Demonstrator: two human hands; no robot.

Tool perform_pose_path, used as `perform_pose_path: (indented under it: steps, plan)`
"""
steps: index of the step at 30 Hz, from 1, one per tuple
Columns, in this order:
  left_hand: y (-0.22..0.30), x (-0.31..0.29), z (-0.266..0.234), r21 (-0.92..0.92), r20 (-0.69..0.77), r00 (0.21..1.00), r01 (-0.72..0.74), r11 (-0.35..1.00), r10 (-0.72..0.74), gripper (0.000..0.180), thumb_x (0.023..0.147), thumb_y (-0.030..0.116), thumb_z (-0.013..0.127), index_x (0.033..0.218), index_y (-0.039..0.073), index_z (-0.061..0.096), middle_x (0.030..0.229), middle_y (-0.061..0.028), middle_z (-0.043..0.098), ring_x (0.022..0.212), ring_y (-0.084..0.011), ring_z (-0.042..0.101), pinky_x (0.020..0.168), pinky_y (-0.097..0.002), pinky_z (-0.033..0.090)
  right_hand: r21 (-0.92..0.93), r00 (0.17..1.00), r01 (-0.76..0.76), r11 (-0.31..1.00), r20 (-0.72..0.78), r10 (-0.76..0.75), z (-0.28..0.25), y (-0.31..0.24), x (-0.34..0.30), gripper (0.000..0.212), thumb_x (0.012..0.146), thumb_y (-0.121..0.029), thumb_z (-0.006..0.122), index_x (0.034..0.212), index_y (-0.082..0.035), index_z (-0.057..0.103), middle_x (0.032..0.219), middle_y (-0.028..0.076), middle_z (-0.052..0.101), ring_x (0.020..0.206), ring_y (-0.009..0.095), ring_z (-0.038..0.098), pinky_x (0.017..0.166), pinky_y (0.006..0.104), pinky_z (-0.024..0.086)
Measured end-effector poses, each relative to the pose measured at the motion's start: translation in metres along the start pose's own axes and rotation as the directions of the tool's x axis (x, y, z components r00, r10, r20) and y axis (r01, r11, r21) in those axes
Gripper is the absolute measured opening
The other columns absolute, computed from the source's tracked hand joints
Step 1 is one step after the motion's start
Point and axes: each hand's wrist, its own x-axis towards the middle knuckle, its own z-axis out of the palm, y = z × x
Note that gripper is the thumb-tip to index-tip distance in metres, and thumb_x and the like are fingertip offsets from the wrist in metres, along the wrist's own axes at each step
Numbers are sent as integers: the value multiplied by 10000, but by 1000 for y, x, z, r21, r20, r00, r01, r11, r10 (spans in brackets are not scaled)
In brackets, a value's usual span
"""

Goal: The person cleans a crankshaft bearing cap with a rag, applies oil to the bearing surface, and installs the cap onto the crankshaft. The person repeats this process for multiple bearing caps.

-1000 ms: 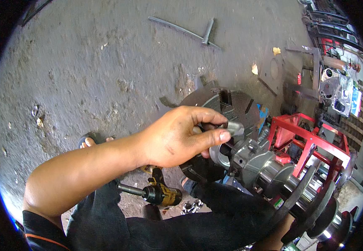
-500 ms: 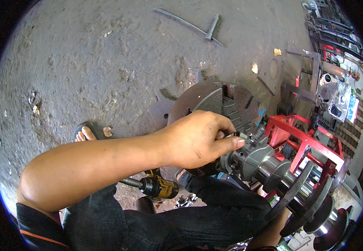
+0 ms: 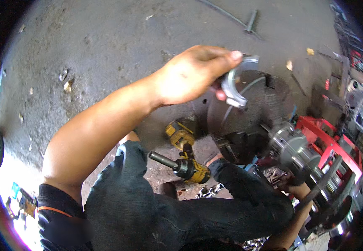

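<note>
My left hand (image 3: 198, 75), raised over the floor, pinches a shiny half-round bearing cap (image 3: 231, 85) between thumb and fingers. Below and beyond the cap is a dark round metal plate (image 3: 248, 125) with slots in it. A steel crankshaft (image 3: 298, 152) with polished journals extends from beside this plate toward the lower right. My right hand (image 3: 296, 190) is low beside the crankshaft, near its underside. Its fingers are partly hidden and blurred, so their grip does not show.
A yellow and black impact wrench (image 3: 192, 169) with a long socket points left between my legs. Beyond it lies another yellow tool (image 3: 179, 134). A red metal frame (image 3: 332, 144) stands behind the crankshaft. A T-shaped bar (image 3: 250, 27) lies on the far floor.
My left hand has lifted away from the crankshaft's end, up and to the left, and the bearing cap now shows in it. The view has shifted, revealing more of the impact wrench.
</note>
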Motion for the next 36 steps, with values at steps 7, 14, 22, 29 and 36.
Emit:
perform_pose_path:
  steps: [7,14,22,29,36]
  plan:
    - [5,-23,18,-100,22,1000,-13,995,15,445,1081,409,528,1237,4,626,1067,-69,679,992,-184,644,928,-352,515,43,967,171,984,-201,-159,1,5,-2,488,1035,-326,629,1403,-10,583,1316,130,670,1185,239,634,1046,392,479]
    - [15,-7,70,-284,33,998,-45,958,57,418,1059,442,578,1122,36,657,965,-71,708,860,-209,692,827,-406,590,225,523,469,854,-850,-63,-100,47,-76,486,1043,-335,619,1402,-9,584,1316,131,672,1185,241,636,1050,395,477]
    - [21,-21,95,-310,101,990,-65,949,101,465,1056,437,582,1198,-1,644,1049,-113,712,932,-234,689,854,-424,587,155,287,919,361,-894,-345,-132,32,-192,950,887,-644,725,1532,-11,433,1527,104,506,1392,271,490,1173,440,352]
    - [13,-16,88,-365,47,998,-19,931,39,459,1083,317,528,1395,-19,540,1232,-148,668,1121,-317,657,1041,-519,522,90,332,733,674,-912,-239,-124,25,-189,879,697,-453,896,1361,19,567,1292,97,620,1162,243,578,1023,407,462]
    - [10,-17,71,-473,162,972,-74,878,169,456,1098,430,512,1289,33,631,1053,-72,697,905,-161,673,835,-341,568,-213,-16,599,772,-967,-254,-115,32,-179,634,787,-343,870,1260,-21,597,1149,76,667,1020,213,645,938,389,525]
